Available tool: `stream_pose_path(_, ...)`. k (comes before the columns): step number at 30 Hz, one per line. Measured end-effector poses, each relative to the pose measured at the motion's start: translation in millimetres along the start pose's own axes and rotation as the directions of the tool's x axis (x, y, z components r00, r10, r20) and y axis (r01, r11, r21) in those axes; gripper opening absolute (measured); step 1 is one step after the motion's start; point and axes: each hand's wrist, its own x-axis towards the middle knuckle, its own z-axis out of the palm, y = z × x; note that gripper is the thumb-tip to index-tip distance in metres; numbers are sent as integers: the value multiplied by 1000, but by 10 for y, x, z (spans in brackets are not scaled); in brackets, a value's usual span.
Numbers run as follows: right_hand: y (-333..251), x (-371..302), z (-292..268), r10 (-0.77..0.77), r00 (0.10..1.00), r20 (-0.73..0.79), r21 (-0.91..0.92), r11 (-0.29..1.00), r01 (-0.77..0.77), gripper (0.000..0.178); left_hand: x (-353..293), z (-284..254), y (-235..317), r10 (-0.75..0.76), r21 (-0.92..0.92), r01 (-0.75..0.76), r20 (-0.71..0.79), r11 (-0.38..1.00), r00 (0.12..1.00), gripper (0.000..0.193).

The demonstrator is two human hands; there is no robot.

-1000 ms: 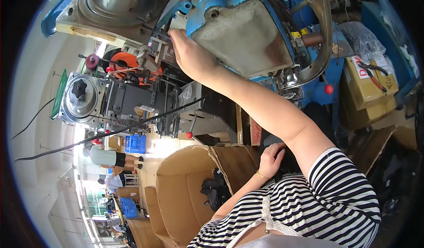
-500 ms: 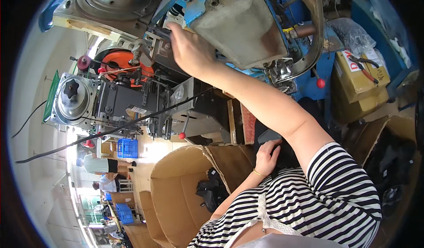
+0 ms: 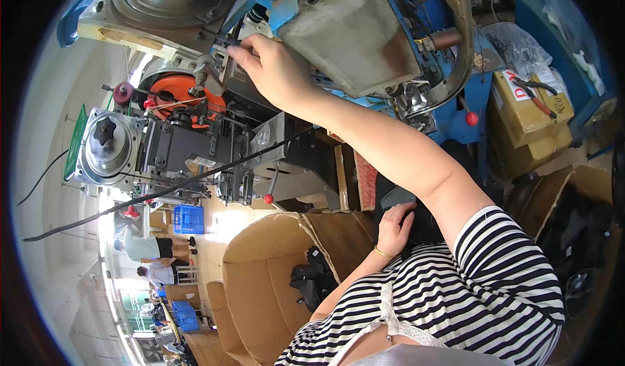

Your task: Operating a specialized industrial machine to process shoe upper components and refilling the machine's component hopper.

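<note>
My right hand (image 3: 278,70) reaches far up and left to the machine, its thumb and fingers pinched together at a small dark part (image 3: 226,41) beside a metal bracket (image 3: 207,70). What lies between the fingertips is too small to make out. Down at my lap, my left hand (image 3: 393,230) has its fingers curled at the edge of a flat dark grey piece (image 3: 396,198). Black material lies under and around that hand, and the boundary between the pieces is hard to see. Above my right forearm is the blue machine's grey cover plate (image 3: 351,37).
An open cardboard box (image 3: 260,262) holds black pieces (image 3: 312,278); another box (image 3: 573,236) with black items stands at right. Pliers (image 3: 537,96) lie on a yellow carton (image 3: 530,118). A black cable (image 3: 176,193) crosses the left side. People (image 3: 146,245) are in the background.
My right hand has shifted slightly left, and its thumb and fingers have come together by the metal bracket. My left hand stays in place at the lap.
</note>
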Motion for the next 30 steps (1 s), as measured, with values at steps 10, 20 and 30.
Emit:
stream_pose_path(10, -73, 70, 275, 331, 944, 5, 551, 787, -279, 29, -24, 2, 1, -27, -3, 27, -2, 1000, 1000, 21)
stream_pose_path(20, -132, 103, 69, -50, 999, 21, -169, 984, 53, 13, -21, 5, -11, -11, -10, 11, -23, 1000, 1000, 22)
stream_pose_path(30, -6, 218, 276, -295, 936, -191, -22, 955, 297, 11, -33, 28, -35, -8, 23, 8, -25, 1000, 1000, 20)
